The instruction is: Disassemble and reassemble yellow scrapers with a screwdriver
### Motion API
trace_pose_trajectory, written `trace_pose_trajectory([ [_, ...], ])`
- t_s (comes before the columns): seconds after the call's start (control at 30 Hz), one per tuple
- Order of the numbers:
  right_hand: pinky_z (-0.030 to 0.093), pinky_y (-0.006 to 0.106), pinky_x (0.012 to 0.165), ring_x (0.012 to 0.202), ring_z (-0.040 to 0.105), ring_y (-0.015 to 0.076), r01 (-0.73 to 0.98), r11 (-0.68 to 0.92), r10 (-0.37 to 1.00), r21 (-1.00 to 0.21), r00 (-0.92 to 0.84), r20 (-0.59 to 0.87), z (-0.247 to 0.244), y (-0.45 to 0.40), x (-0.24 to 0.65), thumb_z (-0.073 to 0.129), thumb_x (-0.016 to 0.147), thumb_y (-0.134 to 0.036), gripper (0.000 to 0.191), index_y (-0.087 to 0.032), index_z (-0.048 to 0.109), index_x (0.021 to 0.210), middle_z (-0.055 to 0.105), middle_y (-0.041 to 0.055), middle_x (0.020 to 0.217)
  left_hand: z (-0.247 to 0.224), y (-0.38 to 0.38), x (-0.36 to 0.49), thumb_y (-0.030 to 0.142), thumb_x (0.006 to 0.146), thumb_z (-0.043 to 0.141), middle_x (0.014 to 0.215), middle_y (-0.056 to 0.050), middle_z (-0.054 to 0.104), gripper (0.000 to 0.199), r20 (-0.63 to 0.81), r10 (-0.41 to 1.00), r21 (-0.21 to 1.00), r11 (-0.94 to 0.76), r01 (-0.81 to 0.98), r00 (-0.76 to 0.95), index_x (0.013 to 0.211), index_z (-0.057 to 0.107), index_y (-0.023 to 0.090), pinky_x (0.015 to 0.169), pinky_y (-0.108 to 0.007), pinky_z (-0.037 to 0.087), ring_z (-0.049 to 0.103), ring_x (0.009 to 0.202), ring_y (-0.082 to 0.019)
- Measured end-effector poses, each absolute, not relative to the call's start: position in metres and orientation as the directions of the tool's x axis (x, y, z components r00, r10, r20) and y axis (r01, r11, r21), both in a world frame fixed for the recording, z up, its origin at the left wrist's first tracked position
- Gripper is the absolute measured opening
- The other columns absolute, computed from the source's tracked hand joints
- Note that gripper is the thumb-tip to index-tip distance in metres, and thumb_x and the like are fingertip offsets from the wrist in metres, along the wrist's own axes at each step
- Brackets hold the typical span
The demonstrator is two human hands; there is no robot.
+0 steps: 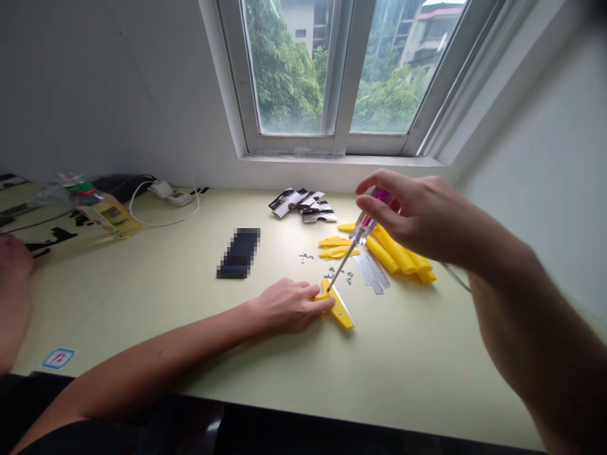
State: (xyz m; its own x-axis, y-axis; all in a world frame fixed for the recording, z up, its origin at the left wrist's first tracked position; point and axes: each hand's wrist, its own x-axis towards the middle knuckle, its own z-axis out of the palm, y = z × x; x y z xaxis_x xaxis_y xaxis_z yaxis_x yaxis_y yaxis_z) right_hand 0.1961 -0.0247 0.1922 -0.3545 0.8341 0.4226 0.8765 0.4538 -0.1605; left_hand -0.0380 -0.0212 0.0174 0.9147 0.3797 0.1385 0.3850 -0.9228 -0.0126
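Pinching a screwdriver [363,230] with a pink handle in my right hand [417,215], I rest its tip on a yellow plastic strip [337,306] lying on the worktop [265,373]. My left hand [284,306] presses down on the strip, gripping its end. Small screws [339,273] lie just beyond, and more yellow strips [393,253] sit piled nearby, beside metal blades [372,273].
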Motion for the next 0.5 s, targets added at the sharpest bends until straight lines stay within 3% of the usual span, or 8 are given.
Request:
trace_pose_trajectory([
  [0.17, 0.036, 0.031, 0.058, 0.062, 0.058, 0.0228, 0.923, 0.369, 0.851, -0.109, -0.288, 0.440, 0.187, -0.020, 0.196, 0.048, 0.091, -0.053, 0.037, -0.020, 0.064, 0.097, 0.067, 0.0074, 0.071, 0.019, -0.021, -0.039, 0.032, 0.101, 0.033, 0.085, -0.005, 0.059, 0.035, 0.132, 0.374, -0.029, -0.924, 0.380, 0.918, 0.129, 0.053, 0.026, 0.051, -0.023, 0.035, 0.056, 0.068, -0.014],
  [0.33, 0.036, 0.031, 0.056, 0.057, 0.054, 0.0201, 0.932, 0.293, 0.860, -0.212, -0.160, 0.484, 0.178, -0.024, 0.207, 0.045, 0.092, -0.039, 0.021, -0.022, 0.058, 0.090, 0.064, 0.0042, 0.067, 0.019, -0.021, -0.040, 0.033, 0.101, 0.036, 0.085, -0.004, 0.058, 0.034, 0.143, 0.364, -0.022, -0.928, 0.371, 0.920, 0.127, 0.057, 0.027, 0.048, -0.024, 0.032, 0.054, 0.065, -0.013],
  [0.5, 0.037, 0.033, 0.057, 0.058, 0.053, 0.0218, 0.925, 0.260, 0.864, -0.278, -0.095, 0.494, 0.174, -0.025, 0.212, 0.040, 0.092, -0.031, 0.015, -0.025, 0.053, 0.088, 0.062, 0.0047, 0.067, 0.021, -0.023, -0.040, 0.033, 0.101, 0.036, 0.089, -0.006, 0.059, 0.034, 0.147, 0.360, 0.005, -0.931, 0.364, 0.921, 0.126, 0.058, 0.027, 0.052, -0.022, 0.036, 0.056, 0.068, -0.012],
])
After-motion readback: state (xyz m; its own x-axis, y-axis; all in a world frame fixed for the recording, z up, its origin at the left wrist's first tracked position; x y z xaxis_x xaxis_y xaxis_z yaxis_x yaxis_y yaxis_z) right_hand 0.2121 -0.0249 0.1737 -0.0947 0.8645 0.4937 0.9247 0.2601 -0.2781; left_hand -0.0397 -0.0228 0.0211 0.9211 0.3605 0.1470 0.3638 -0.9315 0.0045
